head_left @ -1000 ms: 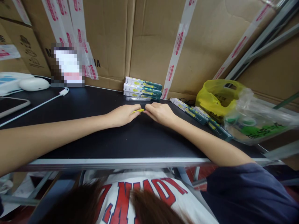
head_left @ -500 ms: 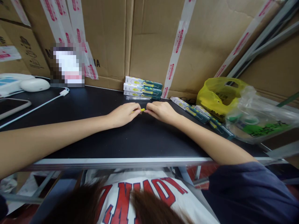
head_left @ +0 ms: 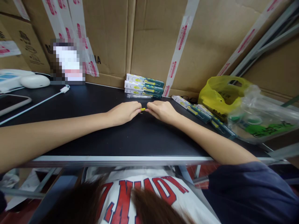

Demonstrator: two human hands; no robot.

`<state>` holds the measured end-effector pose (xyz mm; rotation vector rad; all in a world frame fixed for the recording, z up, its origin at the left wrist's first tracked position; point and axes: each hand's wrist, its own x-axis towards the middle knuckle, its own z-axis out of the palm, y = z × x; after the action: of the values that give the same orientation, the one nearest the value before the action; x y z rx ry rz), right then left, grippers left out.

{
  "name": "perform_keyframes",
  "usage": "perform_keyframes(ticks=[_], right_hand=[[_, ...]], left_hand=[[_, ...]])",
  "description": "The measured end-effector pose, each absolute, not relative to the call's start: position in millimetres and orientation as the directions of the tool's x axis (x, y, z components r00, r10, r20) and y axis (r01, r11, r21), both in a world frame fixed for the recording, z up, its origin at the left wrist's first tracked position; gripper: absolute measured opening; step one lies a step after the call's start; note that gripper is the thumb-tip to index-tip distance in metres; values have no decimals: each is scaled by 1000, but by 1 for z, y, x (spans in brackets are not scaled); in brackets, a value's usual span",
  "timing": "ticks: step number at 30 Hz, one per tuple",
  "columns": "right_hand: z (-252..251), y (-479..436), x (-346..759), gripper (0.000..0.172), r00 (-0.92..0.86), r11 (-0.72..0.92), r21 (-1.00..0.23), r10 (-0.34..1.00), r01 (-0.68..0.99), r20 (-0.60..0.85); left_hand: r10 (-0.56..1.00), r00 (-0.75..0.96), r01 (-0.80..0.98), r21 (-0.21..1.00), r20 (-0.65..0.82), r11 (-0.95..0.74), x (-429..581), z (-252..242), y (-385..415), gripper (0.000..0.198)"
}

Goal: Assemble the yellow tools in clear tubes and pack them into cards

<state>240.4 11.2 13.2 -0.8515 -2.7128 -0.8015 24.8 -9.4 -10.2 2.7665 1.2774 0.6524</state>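
Both my hands meet over the middle of the black table, backs up and fingers closed. A small yellow piece (head_left: 143,109) shows between them; most of it is hidden, so its kind does not show. My left hand (head_left: 123,113) pinches it between thumb and fingers. At its other end, my right hand (head_left: 162,111) has its fingertips pressed together on the tip. Just beyond the hands, a stack of slim printed boxes (head_left: 144,84) bears pictures of a yellow tool with a wire hook. A clear plastic strip (head_left: 139,96) lies at the stack's front.
More slim boxes (head_left: 191,109) lie at the right, beside a yellow plastic bag (head_left: 213,96) and a clear bag (head_left: 266,124). On the left are a phone (head_left: 14,104), a white rounded device (head_left: 35,81) and a white cable (head_left: 44,101). Large cardboard boxes (head_left: 154,46) wall the back.
Less of the yellow piece shows at my left hand than before. Both hands hold nearly the same place, and the camera view has shifted slightly.
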Motion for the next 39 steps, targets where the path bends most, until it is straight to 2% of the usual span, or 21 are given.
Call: perform_keyframes(ticks=[11, 16, 25, 32, 39], right_hand=[[9, 7, 238, 32, -739, 683, 290, 583, 671, 338], [9, 2, 234, 29, -708, 648, 289, 613, 705, 351], [7, -1, 231, 28, -690, 624, 298, 626, 722, 362], [4, -2, 229, 30, -684, 618, 298, 616, 727, 391], [-1, -1, 227, 29, -646, 619, 230, 615, 750, 452]], left_hand=[[729, 586, 704, 223, 353, -674, 25, -9, -9, 33], [763, 546, 720, 272, 345, -638, 27, -7, -13, 29], [797, 499, 757, 276, 341, -592, 28, -9, -16, 29], [792, 486, 698, 381, 369, -606, 29, -9, -20, 27], [797, 467, 619, 502, 383, -603, 31, -5, -23, 24]])
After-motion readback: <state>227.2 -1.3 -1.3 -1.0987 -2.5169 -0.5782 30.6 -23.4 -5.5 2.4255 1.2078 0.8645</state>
